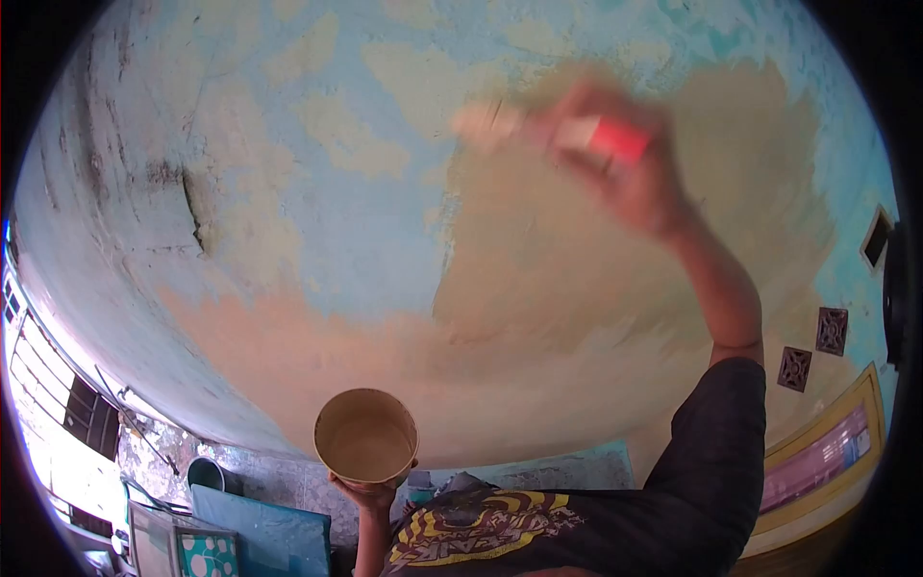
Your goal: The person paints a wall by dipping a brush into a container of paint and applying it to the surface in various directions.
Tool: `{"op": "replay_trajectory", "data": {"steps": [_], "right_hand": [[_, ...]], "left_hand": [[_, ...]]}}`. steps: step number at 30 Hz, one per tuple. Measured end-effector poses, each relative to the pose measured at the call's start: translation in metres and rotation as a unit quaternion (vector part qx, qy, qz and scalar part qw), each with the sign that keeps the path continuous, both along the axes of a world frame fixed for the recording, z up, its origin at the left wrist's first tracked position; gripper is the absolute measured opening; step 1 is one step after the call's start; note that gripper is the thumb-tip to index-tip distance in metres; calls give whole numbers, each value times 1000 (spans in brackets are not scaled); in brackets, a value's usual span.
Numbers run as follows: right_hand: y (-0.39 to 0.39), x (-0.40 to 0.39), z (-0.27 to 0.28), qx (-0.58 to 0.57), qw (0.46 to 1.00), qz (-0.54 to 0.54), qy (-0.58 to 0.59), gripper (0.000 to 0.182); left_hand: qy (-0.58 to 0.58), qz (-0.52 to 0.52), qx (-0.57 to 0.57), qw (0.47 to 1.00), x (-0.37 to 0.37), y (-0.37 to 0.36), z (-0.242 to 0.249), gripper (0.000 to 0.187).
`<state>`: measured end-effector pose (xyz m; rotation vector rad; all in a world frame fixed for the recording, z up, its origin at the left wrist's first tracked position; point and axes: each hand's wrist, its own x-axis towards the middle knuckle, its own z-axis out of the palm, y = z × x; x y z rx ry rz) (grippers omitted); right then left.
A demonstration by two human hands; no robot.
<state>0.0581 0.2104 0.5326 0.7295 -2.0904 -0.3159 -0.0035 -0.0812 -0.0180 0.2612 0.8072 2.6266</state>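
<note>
My left hand (368, 495) holds a round paint bucket (363, 404) from below, in front of my body. Its open top faces me, and beige-brown paint (367, 450) shows inside. Raised high against the wall (375, 221), my right hand (646, 188) is closed around a paintbrush (620, 141), smeared by motion. The brush has a red part on its handle, and its pale bristles point left, at the upper edge of a tan painted patch (548, 250). Around that patch, the wall is light blue with pale, blotchy spots. Lower down runs a pinkish-beige band (288, 337).
A crack (192, 216) marks the wall at left. Two dark vent blocks (794, 368) and a yellow-framed window (817, 462) are at right. At lower left stand a blue board (264, 529), a dark bucket (213, 475) and a barred opening (58, 385).
</note>
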Motion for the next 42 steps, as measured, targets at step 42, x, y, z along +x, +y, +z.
{"op": "replay_trajectory", "data": {"steps": [42], "right_hand": [[27,29,6,153,973,-72,155,27]], "left_hand": [[-44,-91,61,993,-4,3,-33,90]]}}
